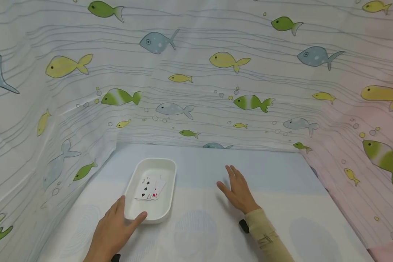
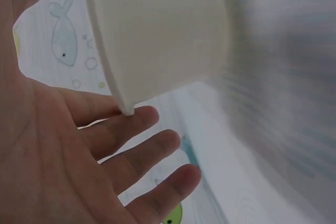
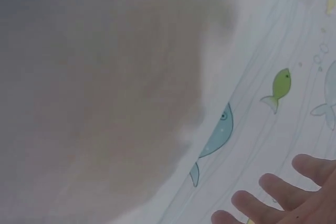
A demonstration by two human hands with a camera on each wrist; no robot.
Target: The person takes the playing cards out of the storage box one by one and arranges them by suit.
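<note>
A white plastic tray (image 1: 163, 212) stands left of the middle on the table, with several playing cards (image 1: 145, 188) lying in it. The top card shows black spades; a red heart peeks out beside it. My left hand (image 1: 112, 223) is at the tray's near left corner, thumb spread from the fingers. In the left wrist view, the loosely extended fingers (image 2: 139, 163) reach past the tray's rim (image 2: 105, 51), fingertips right at its corner. My right hand (image 1: 239, 193) hovers over the table to the right, fingers extended and holding nothing.
The table is covered with a pale cloth (image 1: 196, 233) printed with faint circles. Behind and at both sides hang fish-print curtains (image 1: 196, 94), pinkish on the right. A dark strap piece (image 1: 243, 226) shows at my right wrist, by a beige sleeve (image 1: 265, 236).
</note>
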